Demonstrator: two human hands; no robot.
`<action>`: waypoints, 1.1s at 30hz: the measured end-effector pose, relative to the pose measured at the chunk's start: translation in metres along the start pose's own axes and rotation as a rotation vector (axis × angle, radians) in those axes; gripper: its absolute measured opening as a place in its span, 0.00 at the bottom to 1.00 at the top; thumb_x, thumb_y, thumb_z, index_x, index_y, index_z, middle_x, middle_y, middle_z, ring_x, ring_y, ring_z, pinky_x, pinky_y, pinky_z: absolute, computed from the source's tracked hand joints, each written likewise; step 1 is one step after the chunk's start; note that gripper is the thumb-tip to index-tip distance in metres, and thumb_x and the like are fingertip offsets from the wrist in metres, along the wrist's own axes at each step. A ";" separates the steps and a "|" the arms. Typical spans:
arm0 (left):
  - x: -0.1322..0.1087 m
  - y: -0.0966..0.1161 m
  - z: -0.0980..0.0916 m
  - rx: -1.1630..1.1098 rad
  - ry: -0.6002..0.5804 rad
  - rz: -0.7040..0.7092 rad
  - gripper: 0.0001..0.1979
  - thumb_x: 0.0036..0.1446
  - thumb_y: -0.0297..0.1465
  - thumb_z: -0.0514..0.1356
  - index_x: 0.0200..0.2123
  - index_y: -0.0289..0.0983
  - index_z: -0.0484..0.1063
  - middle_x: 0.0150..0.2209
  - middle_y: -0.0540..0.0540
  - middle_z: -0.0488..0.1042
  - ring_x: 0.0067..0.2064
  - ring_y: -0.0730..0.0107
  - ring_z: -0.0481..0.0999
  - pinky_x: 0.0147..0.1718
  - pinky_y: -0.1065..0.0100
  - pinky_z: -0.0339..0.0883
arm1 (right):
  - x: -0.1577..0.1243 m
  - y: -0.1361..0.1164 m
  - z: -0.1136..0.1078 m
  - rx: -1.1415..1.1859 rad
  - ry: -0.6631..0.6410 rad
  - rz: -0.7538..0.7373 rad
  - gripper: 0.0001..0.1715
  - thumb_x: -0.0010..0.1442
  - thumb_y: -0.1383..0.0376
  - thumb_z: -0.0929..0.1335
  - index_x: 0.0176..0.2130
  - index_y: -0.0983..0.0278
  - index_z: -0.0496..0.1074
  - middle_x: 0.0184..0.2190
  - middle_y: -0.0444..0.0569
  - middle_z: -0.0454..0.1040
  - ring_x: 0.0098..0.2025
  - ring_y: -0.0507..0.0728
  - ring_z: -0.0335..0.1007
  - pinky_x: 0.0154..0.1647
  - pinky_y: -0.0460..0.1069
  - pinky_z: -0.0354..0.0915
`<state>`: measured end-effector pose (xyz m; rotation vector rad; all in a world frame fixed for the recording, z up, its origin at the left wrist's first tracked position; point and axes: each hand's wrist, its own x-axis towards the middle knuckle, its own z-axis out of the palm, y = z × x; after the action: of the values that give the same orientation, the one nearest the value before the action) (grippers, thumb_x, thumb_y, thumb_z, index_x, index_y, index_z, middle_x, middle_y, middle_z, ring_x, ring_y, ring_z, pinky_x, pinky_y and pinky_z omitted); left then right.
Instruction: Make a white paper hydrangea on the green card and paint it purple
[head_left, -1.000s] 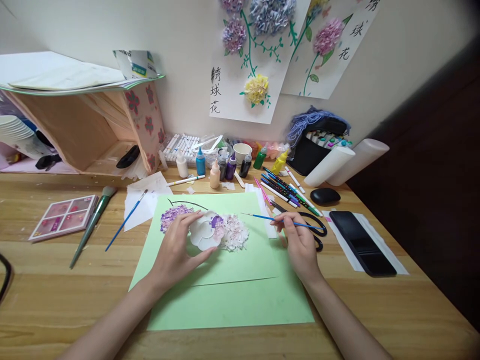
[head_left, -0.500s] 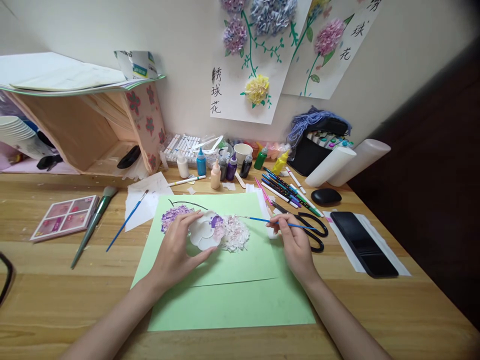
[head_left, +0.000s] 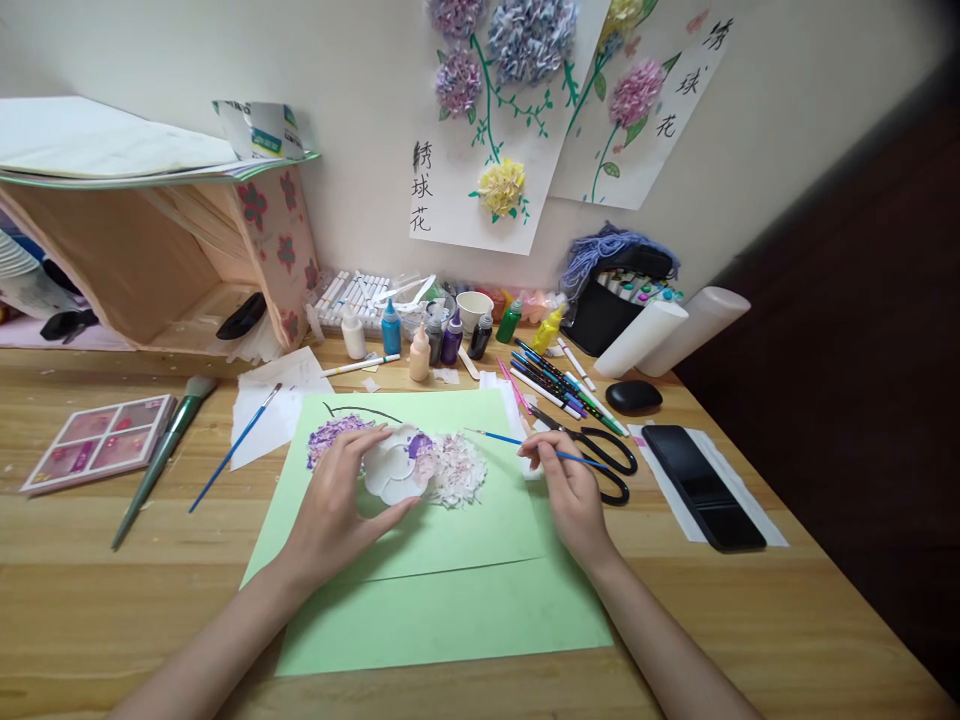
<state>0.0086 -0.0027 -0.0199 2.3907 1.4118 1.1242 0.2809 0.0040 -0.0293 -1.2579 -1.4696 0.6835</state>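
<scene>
Between the thumb and fingers of my left hand (head_left: 341, 505) is a white flower-shaped paint palette (head_left: 391, 475), with purple and pale pink paint in its wells. My right hand (head_left: 566, 485) pinches a thin blue paintbrush (head_left: 504, 437), its tip just above a ruffled flower head (head_left: 459, 470), mostly white with pinkish touches. The palette overlaps that flower's left side. Partly behind my left fingers lies a purple ruffled flower (head_left: 328, 440). Both flowers are on light green paper (head_left: 450, 620), where a dark curved line is drawn near the top.
Paint bottles (head_left: 451, 338) and a paper cup (head_left: 475, 308) stand at the back. Black-handled scissors (head_left: 611, 450), several pens (head_left: 555, 380), a mouse (head_left: 634, 396) and a phone (head_left: 703, 488) lie to the right. Leftward are another paintbrush (head_left: 236, 447), a large green-handled brush (head_left: 161, 465) and a palette box (head_left: 101, 440).
The whole view has shifted slightly, so things appear a little further left. Both hands keep their holds on the palette and the paintbrush, with almost no movement over the paper.
</scene>
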 end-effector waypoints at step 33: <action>-0.001 0.002 0.002 -0.029 -0.037 0.003 0.33 0.53 0.37 0.66 0.58 0.40 0.55 0.52 0.39 0.68 0.54 0.56 0.68 0.52 0.55 0.66 | -0.023 -0.024 0.005 0.204 -0.194 -0.142 0.12 0.69 0.66 0.59 0.40 0.59 0.71 0.34 0.47 0.71 0.37 0.55 0.67 0.36 0.49 0.64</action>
<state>0.0110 -0.0037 -0.0207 2.3819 1.3721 1.0878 0.2658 -0.0237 -0.0174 -0.9424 -1.5862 0.8550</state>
